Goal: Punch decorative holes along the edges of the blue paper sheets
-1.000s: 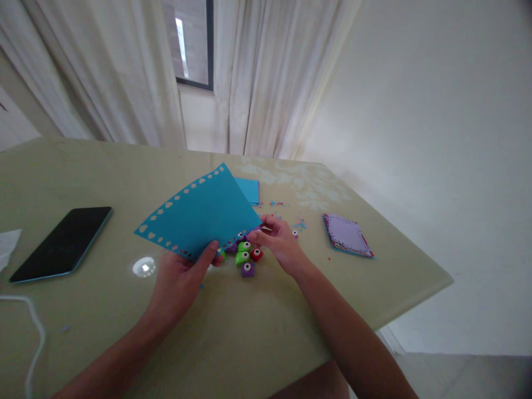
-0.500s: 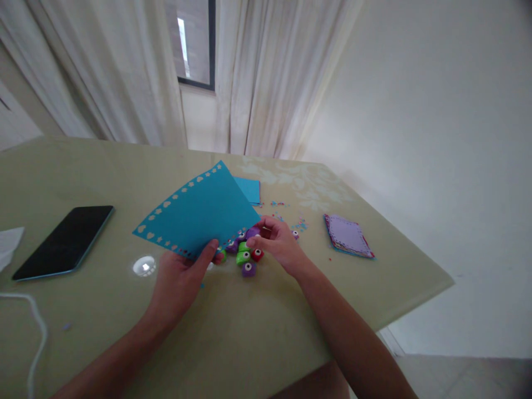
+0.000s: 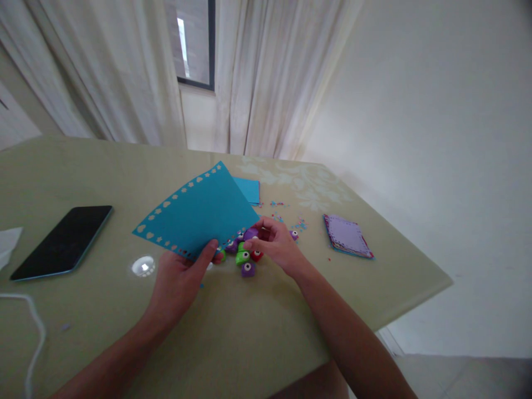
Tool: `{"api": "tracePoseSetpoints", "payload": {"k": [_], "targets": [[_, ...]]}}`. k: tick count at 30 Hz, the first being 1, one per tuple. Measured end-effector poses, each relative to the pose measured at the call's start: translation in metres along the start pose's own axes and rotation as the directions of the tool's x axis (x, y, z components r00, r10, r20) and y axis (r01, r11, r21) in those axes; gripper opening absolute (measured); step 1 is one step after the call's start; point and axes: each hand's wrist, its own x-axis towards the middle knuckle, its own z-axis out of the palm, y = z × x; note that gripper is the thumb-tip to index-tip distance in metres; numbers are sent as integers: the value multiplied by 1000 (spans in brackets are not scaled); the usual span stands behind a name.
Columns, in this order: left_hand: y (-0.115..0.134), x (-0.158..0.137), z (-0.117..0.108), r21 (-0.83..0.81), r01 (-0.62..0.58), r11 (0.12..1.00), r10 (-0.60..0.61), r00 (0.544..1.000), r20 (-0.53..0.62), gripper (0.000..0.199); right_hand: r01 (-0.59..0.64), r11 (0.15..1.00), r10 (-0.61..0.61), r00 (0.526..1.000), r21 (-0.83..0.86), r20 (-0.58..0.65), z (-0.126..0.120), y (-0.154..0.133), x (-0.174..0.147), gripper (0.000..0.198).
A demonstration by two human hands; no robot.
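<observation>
A blue sheet of paper (image 3: 199,208) is tilted up in my left hand (image 3: 180,277), thumb on top and fingers underneath. Small heart and flower shapes are cut out along its edges. At the sheet's right corner, my right hand (image 3: 276,244) has its fingers and thumb closed around a purple craft punch (image 3: 250,235), partly hidden by the fingers. Just below lie more small punches: a green punch (image 3: 243,257), a red punch (image 3: 257,256) and a purple one with a white round button (image 3: 248,269). Another purple punch (image 3: 294,235) sits beyond my right hand.
Behind the sheet lies a stack of blue paper (image 3: 248,190). Paper bits (image 3: 300,224) are scattered to its right. A pile of punched cards (image 3: 348,236) is on the right side of the table (image 3: 249,338). On the left are a black tablet (image 3: 62,242) and a white cable (image 3: 38,321).
My right hand has shifted very slightly left and down, and its fingers cover a little more of the red punch. The blue sheet and my left hand stay in place.
</observation>
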Motion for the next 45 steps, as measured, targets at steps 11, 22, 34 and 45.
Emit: {"api": "tracePoseSetpoints", "payload": {"k": [11, 22, 34, 45], "targets": [[3, 1, 2, -74, -81, 994, 84, 996, 36, 25, 19, 982, -9, 998, 188, -55, 3, -1, 0, 44], [4, 0, 6, -70, -60, 996, 65, 995, 75, 24, -71, 919, 77, 997, 387, 0, 11, 7, -1, 46], [7, 0, 5, -30, -49, 998, 51, 995, 82, 23, 0, 952, 12, 999, 305, -39, 6, 14, 2, 42], [0, 4, 4, -61, -43, 997, 47, 997, 64, 25, 1, 961, 19, 997, 276, -70, 3, 5, 2, 45]]}}
